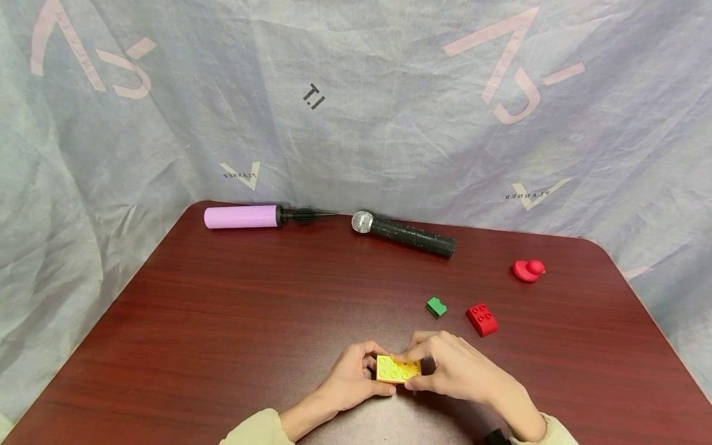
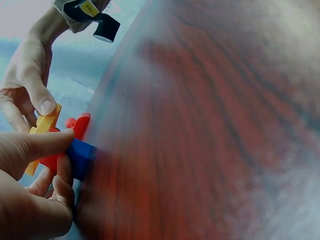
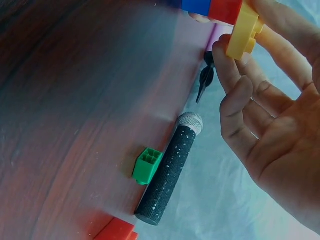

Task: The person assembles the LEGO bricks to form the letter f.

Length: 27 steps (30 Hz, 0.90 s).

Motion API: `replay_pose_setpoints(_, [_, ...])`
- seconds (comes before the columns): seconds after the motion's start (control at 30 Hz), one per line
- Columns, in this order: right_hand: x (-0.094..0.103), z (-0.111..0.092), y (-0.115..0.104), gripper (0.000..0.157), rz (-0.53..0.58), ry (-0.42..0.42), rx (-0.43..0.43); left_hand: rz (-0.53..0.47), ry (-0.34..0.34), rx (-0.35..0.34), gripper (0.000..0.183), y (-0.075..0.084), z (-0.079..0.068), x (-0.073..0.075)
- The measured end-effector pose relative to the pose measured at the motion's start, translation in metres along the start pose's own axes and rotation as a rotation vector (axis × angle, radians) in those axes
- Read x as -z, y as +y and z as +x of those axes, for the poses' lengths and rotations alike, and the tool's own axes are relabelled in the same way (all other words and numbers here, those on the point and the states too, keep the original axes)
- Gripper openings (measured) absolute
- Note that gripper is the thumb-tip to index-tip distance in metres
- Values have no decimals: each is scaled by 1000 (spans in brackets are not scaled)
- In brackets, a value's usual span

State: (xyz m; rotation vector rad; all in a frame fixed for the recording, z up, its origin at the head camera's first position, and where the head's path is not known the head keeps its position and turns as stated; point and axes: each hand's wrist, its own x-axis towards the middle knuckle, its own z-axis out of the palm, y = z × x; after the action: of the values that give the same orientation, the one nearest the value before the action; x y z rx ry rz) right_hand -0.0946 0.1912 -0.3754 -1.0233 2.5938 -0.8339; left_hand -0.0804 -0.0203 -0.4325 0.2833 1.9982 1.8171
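Both hands meet at a small stack of toy building blocks at the near side of the table. The yellow block (image 1: 398,369), studs up, lies on a red block (image 3: 224,11), with a blue block (image 2: 81,159) beneath that. My left hand (image 1: 353,378) grips the stack from the left, its thumb and fingers around the red block next to the blue one. From the right, my right hand (image 1: 453,368) pinches the yellow block by its edges between thumb and fingers. In the head view, the yellow block and hands hide most of the lower blocks.
Beyond the hands lie a green block (image 1: 436,307) and a loose red block (image 1: 481,319). A red toy duck (image 1: 527,271) sits farther right. Along the back are a black microphone (image 1: 411,236) and a purple hand pump (image 1: 241,217), before a grey cloth backdrop (image 1: 356,123).
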Motion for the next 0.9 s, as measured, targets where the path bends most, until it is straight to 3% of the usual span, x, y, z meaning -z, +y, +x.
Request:
replay_pose_setpoints(0.33, [-3, 2, 6, 30, 119, 7, 34, -112, -25, 10, 41, -3, 1, -1])
replay_pose_setpoints(0.57, [-5, 0, 12, 34, 218, 9, 55, -69, -25, -34, 41, -5, 1, -1])
replay_pose_setpoints(0.9, [-3, -2, 21, 34, 239, -34, 123, -15, -19, -43, 39, -5, 0, 0])
